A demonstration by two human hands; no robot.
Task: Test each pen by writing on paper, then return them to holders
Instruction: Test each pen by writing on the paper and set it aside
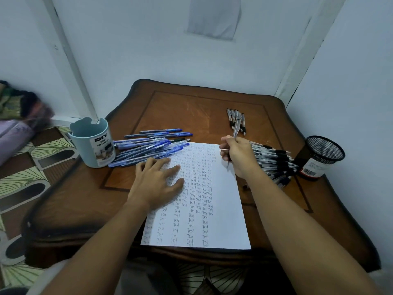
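A white paper sheet [223, 209] covered in columns of "Test" lies on the wooden table [174, 107]. My left hand [156, 183] presses flat on the sheet's left side. My right hand [238, 155] grips a clear pen [236, 127] at the sheet's upper right corner, its tip pointing down toward the paper. A pile of blue pens [153, 145] lies left of the sheet. A heap of black pens [274, 162] lies right of my right hand. A few black pens [236, 119] lie in a row at the back.
A light-blue holder [92, 143] stands at the table's left edge. A black mesh holder [321, 156] stands at the right edge. Walls close in behind and right. A patterned floor and cloth bundle [19, 111] lie to the left.
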